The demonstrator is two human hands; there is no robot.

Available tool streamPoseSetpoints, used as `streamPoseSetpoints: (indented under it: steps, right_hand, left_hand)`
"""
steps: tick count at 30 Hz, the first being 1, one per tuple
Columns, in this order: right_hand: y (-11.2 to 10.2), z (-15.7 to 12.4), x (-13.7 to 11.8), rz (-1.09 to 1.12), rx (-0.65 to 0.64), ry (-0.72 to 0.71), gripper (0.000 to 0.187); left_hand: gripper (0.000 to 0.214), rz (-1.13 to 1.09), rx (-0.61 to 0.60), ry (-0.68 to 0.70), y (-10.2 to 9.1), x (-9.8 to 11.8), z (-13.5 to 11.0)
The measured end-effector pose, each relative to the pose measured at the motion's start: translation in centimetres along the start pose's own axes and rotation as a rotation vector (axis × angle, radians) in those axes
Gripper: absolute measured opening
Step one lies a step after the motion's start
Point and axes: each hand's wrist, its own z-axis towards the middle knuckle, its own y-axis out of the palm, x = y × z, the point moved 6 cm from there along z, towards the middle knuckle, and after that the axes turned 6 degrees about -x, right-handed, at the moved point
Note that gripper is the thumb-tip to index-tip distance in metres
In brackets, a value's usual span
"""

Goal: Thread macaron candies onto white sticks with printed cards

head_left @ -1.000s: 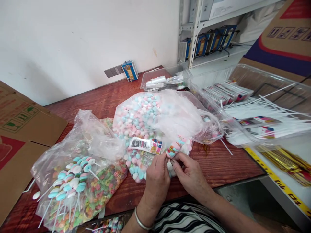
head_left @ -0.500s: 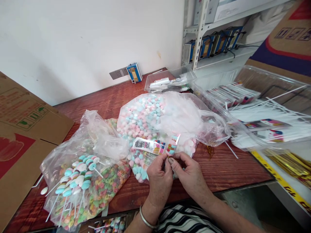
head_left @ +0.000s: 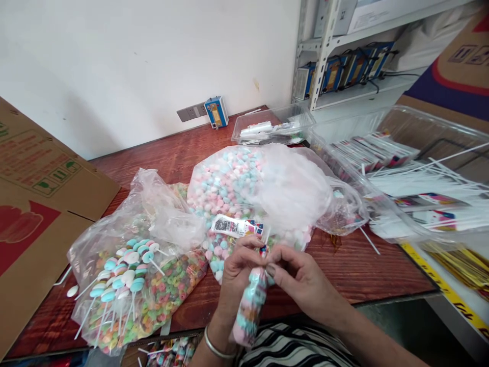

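A wrapped marshmallow skewer (head_left: 250,308), with pink, blue and white pieces in clear film, hangs toward my body. My left hand (head_left: 237,267) pinches the gathered neck of its wrapper from the left. From the right, my right hand (head_left: 301,275) pinches the same neck, fingertips close to the left ones. A flat printed sleeve (head_left: 235,226) lies just beyond my hands on a clear bag of pastel marshmallows (head_left: 221,178). Bare marshmallow skewers (head_left: 124,275) on white sticks rest on a bag of colourful ring-shaped pieces (head_left: 179,280) to the left.
Clear bins on the right hold white sticks (head_left: 412,178) and printed sleeves (head_left: 372,148). Gold ties (head_left: 458,262) lie below them. A cardboard box (head_left: 42,214) stands at the left. Below the table edge, an open box holds wrapped skewers (head_left: 173,351).
The wrapped skewer has turned from pointing away, above my fingers, to hanging down toward me. Both hands have kept their pinch near its neck. The view has shifted slightly.
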Motion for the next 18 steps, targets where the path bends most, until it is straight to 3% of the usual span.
streamPoseSetpoints:
  steps: [3,6,9,10,11,14,16,18]
  right_hand:
    - [0.5,0.4,0.1,0.062,-0.094,0.080,0.019]
    - [-0.5,1.1,-0.4,-0.086,0.044,0.055,0.018]
    - [-1.0,1.1,-3.0,-0.324,0.180,-0.146,0.018]
    - [-0.6,1.0,-4.0,-0.382,0.149,-0.234,0.017]
    - [0.2,0.8,-4.7,-0.422,0.075,-0.313,0.014]
    - [2.9,0.0,-5.1,-0.499,-0.204,-0.448,0.013]
    - [3.2,0.2,-4.2,-0.526,-0.203,-0.433,0.016]
    - [2.5,1.0,-3.0,-0.505,-0.106,-0.335,0.016]
  left_hand:
    - [0.028,0.286,-0.112,0.095,-1.1,3.3,-0.2]
    - [0.024,0.554,-0.106,0.144,-1.8,6.6,-1.3]
    - [0.021,0.398,-0.363,-0.163,-0.4,5.7,-2.7]
    - [0.026,0.261,-0.401,-0.265,0.0,5.0,-3.1]
    - [0.037,0.111,-0.349,-0.321,-0.1,4.5,-3.3]
    - [0.086,-0.165,-0.112,-0.268,-1.9,3.8,-2.9]
    - [0.098,-0.147,-0.116,-0.175,-2.9,4.5,-2.9]
    - [0.089,0.008,-0.202,-0.143,-3.2,5.3,-3.4]
